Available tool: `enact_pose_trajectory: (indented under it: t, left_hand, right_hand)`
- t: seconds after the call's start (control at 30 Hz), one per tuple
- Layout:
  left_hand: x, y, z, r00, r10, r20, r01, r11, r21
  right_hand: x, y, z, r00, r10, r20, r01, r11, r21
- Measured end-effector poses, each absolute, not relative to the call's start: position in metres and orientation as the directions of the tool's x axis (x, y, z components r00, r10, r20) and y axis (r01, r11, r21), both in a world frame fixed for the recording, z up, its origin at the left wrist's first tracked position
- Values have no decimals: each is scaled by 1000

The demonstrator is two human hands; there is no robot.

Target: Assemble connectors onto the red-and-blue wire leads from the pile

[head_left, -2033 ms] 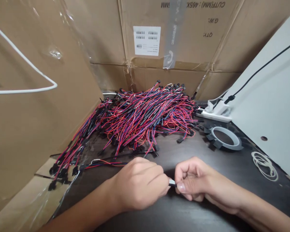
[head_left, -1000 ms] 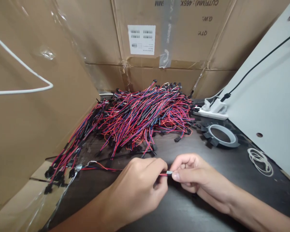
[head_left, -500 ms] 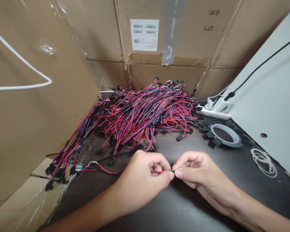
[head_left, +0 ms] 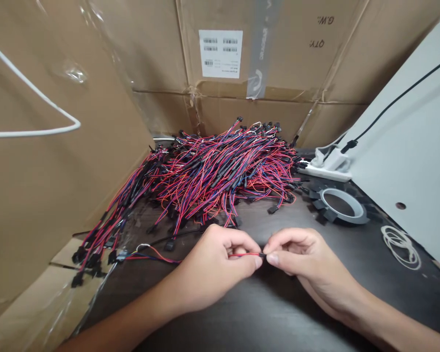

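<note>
Between my fingertips runs a wire harness [head_left: 244, 254] with thin red and blue wires and a short black sleeve-like piece at its right. My left hand [head_left: 216, 264] is closed in a pinch on the wires. Thumb and forefinger of my right hand [head_left: 300, 256] are pressed on the black piece, partly covering it. Left of my hands the wires continue over the dark table to a small pale connector [head_left: 121, 255]. Beyond them lies a large heap of similar wire harnesses [head_left: 220, 171] with black connectors.
A roll of grey tape [head_left: 342, 205] with cut strips around it lies at the right. Near it are a coil of white cord [head_left: 401, 247] and a white power strip [head_left: 326, 171]. Cardboard [head_left: 286, 54] walls the back and left; a white panel [head_left: 410, 132] stands right.
Both hands stay close together and have shifted only slightly. A little more of the black piece shows between the fingertips, and my left fingertips sit slightly farther from the right ones.
</note>
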State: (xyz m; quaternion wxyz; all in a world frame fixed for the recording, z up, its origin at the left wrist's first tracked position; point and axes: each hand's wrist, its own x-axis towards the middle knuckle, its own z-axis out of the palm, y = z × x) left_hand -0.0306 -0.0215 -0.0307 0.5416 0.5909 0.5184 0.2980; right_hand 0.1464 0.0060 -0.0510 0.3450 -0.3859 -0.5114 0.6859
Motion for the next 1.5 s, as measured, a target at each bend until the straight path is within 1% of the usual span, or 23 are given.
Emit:
enact_pose_trajectory:
  t: [0.1,0.17,0.23,0.3,0.37,0.43,0.47,0.63,0.73,0.83,0.9,0.97,1.1,1.17,1.2,1.3,1.33,1.37,1.4,1.5]
  left_hand:
    - [-30,-21,-28,275,935,-223,261,150,954]
    - [-31,-20,-27,277,930,-243,245,176,953]
    - [-32,-20,-27,285,919,-271,233,207,950]
    - [-33,-20,-28,301,907,-294,211,237,948]
    - [-33,-20,-28,322,895,-309,173,265,949]
    - [-34,-20,-28,338,885,-320,131,293,947]
    - [-34,-20,-27,344,880,-327,112,307,945]
    - [-33,-20,-25,384,837,-389,-23,430,903]
    - [-31,-21,-26,413,796,-442,-104,523,846]
    - [-30,-22,-27,428,768,-477,-111,568,815]
    - [-30,-22,-28,433,764,-478,-113,572,812]
    - [-29,-22,-27,423,772,-474,-111,563,819]
    - [-29,-20,-27,384,792,-474,-63,535,843]
    - [-30,-19,-26,350,814,-464,-28,504,863]
    - [-30,-19,-26,329,828,-454,-6,483,876]
    - [-32,-17,-26,289,861,-418,66,418,906]
    - [-32,-17,-26,289,866,-408,87,401,912]
    - [-32,-17,-26,294,869,-397,101,385,918]
    - [-33,-16,-27,302,874,-381,112,364,924]
    - [-33,-17,-30,322,888,-327,157,291,944]
  right_hand:
    - [147,7,-54,-453,890,-47,-65,-86,-994]
    - [148,7,-55,-439,895,77,-39,67,-997]
    - [149,8,-56,-432,879,204,8,230,-973]
    - [150,7,-55,-431,835,343,53,403,-914]
    - [152,6,-54,-434,752,496,78,580,-811]
    - [153,5,-54,-448,659,604,85,704,-705]
    - [154,4,-53,-458,627,630,85,736,-672]
    - [159,4,-53,-530,549,646,94,795,-599]
    - [162,4,-53,-601,462,652,152,867,-474]
    - [165,3,-53,-668,365,649,183,925,-332]
    - [165,2,-54,-682,322,657,168,943,-288]
    - [164,1,-54,-688,339,642,179,936,-303]
    - [161,1,-56,-682,490,543,233,849,-474]
    - [161,2,-56,-691,507,515,232,831,-506]
    - [161,3,-56,-704,483,520,224,847,-483]
    - [163,5,-55,-739,309,599,141,940,-311]
    - [163,6,-54,-730,270,628,116,954,-276]
    - [163,6,-53,-715,261,648,101,957,-274]
    - [163,6,-51,-696,280,661,95,948,-303]
    - [160,6,-49,-645,420,638,114,879,-464]
